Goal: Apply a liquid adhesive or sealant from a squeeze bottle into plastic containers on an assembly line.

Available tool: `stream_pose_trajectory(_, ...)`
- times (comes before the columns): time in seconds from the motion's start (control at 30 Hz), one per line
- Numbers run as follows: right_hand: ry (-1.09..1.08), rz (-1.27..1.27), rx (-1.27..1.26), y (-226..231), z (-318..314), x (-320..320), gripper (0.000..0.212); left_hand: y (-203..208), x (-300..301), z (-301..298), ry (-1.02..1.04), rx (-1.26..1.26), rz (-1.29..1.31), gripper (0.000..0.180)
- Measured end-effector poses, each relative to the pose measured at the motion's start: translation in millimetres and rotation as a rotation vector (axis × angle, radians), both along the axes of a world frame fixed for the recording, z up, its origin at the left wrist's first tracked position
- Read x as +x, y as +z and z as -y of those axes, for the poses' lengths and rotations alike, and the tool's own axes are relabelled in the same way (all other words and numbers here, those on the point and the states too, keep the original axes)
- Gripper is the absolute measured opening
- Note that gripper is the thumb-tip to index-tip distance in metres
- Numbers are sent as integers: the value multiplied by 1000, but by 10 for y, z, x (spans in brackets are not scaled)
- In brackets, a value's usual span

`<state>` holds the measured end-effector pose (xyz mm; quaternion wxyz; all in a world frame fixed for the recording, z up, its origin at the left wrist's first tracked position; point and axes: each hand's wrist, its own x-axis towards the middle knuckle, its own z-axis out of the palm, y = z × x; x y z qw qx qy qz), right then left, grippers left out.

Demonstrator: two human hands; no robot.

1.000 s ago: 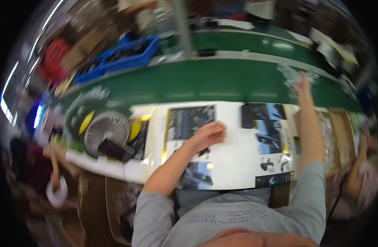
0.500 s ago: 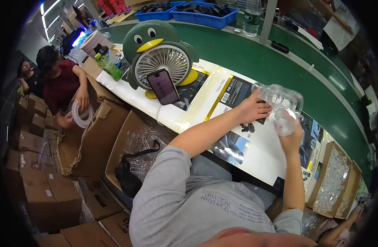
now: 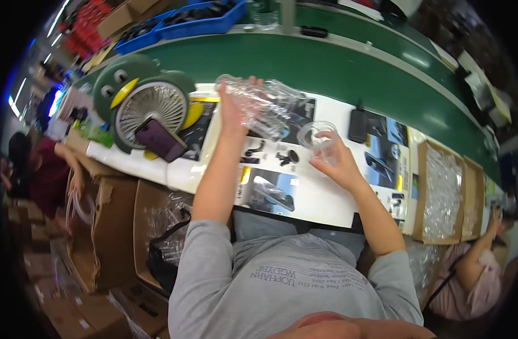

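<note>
My left hand (image 3: 232,113) grips a moulded clear plastic tray (image 3: 267,104) above the printed cardboard sheets, its edges smeared by motion. To the right of it, my right hand (image 3: 341,164) has its fingers curled round a clear, round-rimmed plastic piece (image 3: 317,134). A narrow gap seems to lie between the two plastic parts, though the blur hides whether they touch. A black device (image 3: 358,123) rests on the sheets (image 3: 321,198) beyond my right hand.
A green penguin-shaped fan (image 3: 151,110) with a phone (image 3: 160,139) in front stands at left. Blue bins (image 3: 202,20) sit at the back. An open carton (image 3: 439,192) of clear plastic parts is at right, another carton (image 3: 143,226) at lower left. Other people are at both sides.
My hands have moved apart: the left holds the tray, the right the round-rimmed piece. The whole view has swung, so the fan and bins sit further left. The black device now shows.
</note>
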<state>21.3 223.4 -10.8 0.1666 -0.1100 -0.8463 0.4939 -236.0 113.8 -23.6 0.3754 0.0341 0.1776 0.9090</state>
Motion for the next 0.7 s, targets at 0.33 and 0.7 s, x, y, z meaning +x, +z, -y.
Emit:
stream_pose_trajectory(0.33, 229, 308, -750, 4, -80, 15, 31, 199, 321, 7, -97, -15, -69, 53)
stream_pose_trajectory(0.7, 245, 341, -739, -33, -103, -17, 30, 126, 377, 9, -237, 56, -173, 57)
